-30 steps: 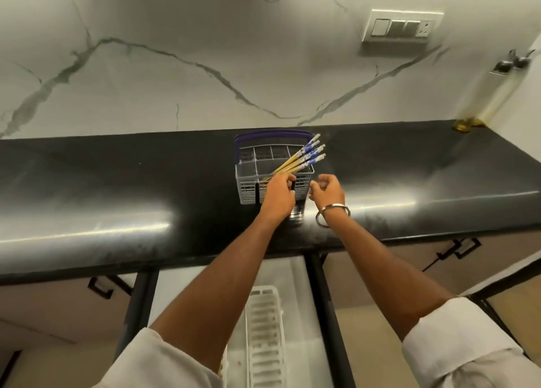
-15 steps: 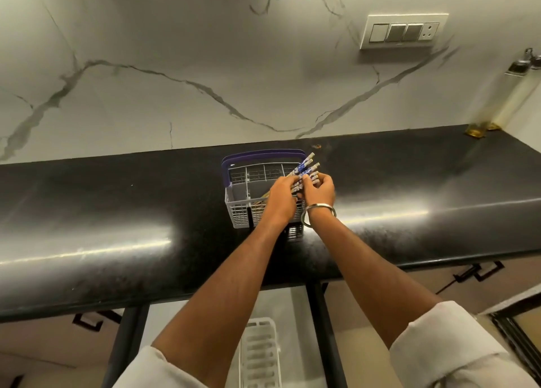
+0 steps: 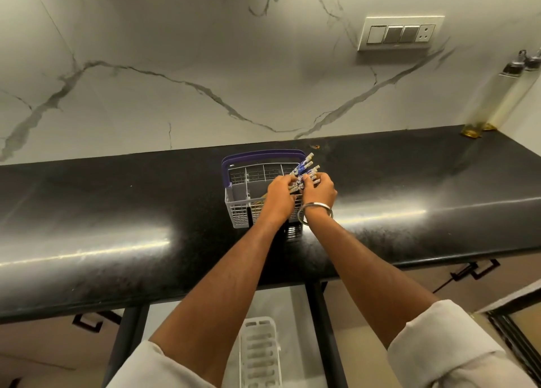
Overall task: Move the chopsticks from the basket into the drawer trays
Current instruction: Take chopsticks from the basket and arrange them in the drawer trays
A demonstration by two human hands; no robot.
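Both hands met in a shared grip on the chopsticks: the left hand clenched round the middle of the bundle, the right hand closed on it just beside, fingertips touching the sticks on the far side. Blue-patterned ends fanned out beyond the grip, up and away from the person; the plain lower ends ran down from the grip into a near compartment of the basket, so the bundle was leaning, not yet lifted clear. How many sticks each hand held could not be told.

Around the grip stood the basket's grey lattice walls and its purple handle, arched just behind the raised ends. Beneath the basket lay the dark counter, otherwise bare near the grip. A bangle sat on the right wrist, close to the basket's near wall.

Below the grip and nearer the person, under the counter edge, a white slotted tray showed in the open drawer.

To do the step well, the sticks would probably best be squared into one tight bundle first, then drawn out along their own lean, clear of the handle, so that no tip caught in the lattice and tipped the light basket.
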